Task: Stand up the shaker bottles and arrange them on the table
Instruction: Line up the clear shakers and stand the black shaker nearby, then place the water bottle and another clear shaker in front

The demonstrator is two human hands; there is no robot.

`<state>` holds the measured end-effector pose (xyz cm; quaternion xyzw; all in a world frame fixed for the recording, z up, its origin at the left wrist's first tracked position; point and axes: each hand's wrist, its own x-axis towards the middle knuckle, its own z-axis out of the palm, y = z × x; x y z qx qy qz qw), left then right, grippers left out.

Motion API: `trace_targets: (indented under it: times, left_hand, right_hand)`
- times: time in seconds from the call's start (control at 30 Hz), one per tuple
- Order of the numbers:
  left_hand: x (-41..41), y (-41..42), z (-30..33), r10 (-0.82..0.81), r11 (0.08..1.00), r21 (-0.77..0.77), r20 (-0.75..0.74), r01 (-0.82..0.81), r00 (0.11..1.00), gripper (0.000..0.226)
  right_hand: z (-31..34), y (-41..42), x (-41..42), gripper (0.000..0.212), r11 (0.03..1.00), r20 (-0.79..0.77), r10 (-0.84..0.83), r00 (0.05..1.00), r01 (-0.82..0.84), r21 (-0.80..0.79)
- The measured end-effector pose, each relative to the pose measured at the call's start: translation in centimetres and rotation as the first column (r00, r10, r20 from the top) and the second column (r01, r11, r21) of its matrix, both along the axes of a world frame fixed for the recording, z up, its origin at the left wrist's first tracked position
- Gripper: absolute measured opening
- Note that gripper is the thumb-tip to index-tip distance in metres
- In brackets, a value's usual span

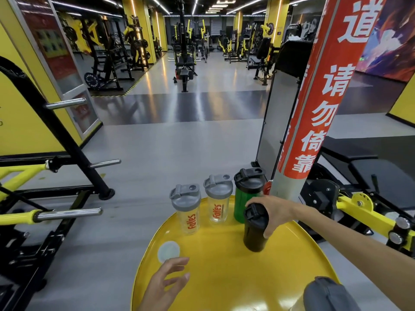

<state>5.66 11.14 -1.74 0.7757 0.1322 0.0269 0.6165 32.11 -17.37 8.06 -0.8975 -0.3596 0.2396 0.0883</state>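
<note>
My right grip [272, 213] was clamped on the black shaker bottle [255, 230], upright at 2 o'clock on the yellow table [224, 277]. My left grip [166, 286] hovered with fingers apart. Two clear bottles [187, 212] and the green bottle [243, 198] stood at 12 o'clock; I judged little remained.

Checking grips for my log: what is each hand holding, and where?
The right hand grips the black shaker bottle around its upper body, below the lid. The left hand holds nothing.

Yellow table [224, 277] holds four upright shaker bottles [187, 212].
</note>
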Motion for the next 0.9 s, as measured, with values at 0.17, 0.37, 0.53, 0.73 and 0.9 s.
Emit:
trace_targets:
  times: [0.17, 0.37, 0.53, 0.73, 0.9]
  left_hand:
    - [-0.1, -0.3, 0.4, -0.040, 0.999, -0.012, -0.002, 0.040, 0.999, 0.029]
    - [-1.1, -0.5, 1.0, -0.192, 0.981, 0.001, 0.008, 0.192, 0.981, 0.035]
    - [-3.6, 0.0, 2.2, -0.450, 0.881, 0.137, -0.053, 0.453, 0.892, 0.078]
    - [-3.9, -0.6, 1.8, -0.563, 0.800, -0.009, -0.355, 0.600, 0.746, 0.063]
    - [-4.6, -3.1, 2.2, -0.511, 0.842, 0.099, -0.172, 0.531, 0.842, 0.078]
  right_hand:
    - [-0.6, -0.7, -0.4, 0.096, 1.000, 0.016, 0.004, 1.000, -0.003, -0.020]
    - [0.0, -0.7, -0.8, 0.103, 0.999, -0.025, -0.025, 0.999, 0.024, -0.032]
    - [0.7, -1.4, -1.6, 0.106, 0.998, -0.004, -0.057, 0.998, 0.057, -0.026]
    - [3.1, -3.3, -3.2, 0.104, 0.997, 0.085, -0.072, 0.994, 0.073, -0.012]
    - [5.5, -4.6, -6.3, 0.090, 0.997, 0.057, -0.070, 0.996, 0.069, 0.032]
